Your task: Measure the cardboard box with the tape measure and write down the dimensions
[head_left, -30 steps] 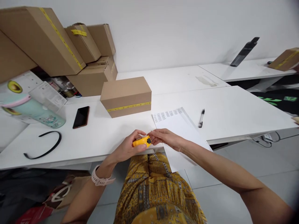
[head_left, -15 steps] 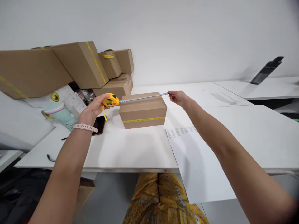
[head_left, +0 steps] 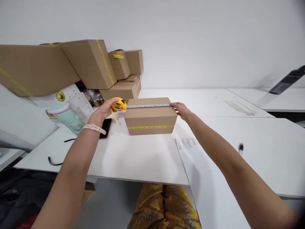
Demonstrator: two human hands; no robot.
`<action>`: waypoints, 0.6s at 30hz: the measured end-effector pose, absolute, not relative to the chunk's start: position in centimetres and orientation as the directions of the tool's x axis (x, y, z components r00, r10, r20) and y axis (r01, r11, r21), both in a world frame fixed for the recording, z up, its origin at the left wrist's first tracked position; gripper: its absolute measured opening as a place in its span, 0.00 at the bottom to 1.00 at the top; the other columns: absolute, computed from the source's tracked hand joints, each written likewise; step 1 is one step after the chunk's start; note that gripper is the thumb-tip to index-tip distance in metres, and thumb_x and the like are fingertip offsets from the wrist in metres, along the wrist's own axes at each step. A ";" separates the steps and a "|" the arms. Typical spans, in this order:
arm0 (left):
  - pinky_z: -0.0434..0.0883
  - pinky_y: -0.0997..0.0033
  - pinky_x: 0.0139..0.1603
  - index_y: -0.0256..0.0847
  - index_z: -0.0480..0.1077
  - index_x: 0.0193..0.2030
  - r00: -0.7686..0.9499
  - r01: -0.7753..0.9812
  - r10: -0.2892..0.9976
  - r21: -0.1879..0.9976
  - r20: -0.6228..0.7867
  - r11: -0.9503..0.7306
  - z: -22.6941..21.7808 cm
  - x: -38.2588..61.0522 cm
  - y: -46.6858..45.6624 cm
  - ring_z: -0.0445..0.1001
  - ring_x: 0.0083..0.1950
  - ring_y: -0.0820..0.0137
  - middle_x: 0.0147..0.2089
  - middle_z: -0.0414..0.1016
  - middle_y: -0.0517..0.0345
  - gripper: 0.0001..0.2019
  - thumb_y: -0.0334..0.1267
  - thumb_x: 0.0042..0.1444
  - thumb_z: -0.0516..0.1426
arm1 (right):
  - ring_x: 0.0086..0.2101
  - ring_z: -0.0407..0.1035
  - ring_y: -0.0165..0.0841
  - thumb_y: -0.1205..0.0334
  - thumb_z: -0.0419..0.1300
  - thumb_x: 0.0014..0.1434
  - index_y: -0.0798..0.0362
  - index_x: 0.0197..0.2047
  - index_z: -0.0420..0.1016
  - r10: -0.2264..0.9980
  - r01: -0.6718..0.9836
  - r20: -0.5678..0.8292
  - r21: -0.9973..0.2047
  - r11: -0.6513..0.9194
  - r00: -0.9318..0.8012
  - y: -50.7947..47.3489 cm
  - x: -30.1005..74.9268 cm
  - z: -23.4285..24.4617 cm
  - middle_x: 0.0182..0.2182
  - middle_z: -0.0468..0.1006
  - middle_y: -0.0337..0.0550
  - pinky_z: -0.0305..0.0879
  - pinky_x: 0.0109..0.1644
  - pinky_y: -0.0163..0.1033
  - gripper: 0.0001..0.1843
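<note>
A brown cardboard box with a yellow tape band stands on the white table. My left hand is closed around a yellow tape measure case at the box's top left corner. The metal tape blade lies stretched along the box's top. My right hand pinches the blade's end at the top right corner. A pink watch sits on my left wrist.
Several cardboard boxes are piled at the back left. A mint tumbler, a black phone and a black band lie left of the box. A printed paper sheet and a pen lie to the right.
Both hands rose from my lap to the box. The tape was pulled out between them, then lowered onto the box's top.
</note>
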State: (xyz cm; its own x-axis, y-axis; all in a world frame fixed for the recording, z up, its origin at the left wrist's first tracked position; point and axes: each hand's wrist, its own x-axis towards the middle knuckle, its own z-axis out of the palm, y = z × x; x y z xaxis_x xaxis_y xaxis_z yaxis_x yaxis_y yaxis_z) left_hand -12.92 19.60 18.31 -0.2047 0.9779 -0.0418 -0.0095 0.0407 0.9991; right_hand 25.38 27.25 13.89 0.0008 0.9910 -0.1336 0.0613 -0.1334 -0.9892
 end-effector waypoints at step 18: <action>0.66 0.76 0.27 0.37 0.78 0.39 -0.191 0.073 0.982 0.997 -0.013 0.028 18.9 -12.8 19.1 0.76 0.36 0.67 0.37 0.81 0.53 0.15 0.42 0.44 0.65 | 0.31 0.68 0.34 0.59 0.70 0.55 0.52 0.23 0.68 0.992 0.445 -0.077 -0.889 -0.112 0.096 28.3 25.2 14.6 0.27 0.74 0.44 0.66 0.37 0.41 0.17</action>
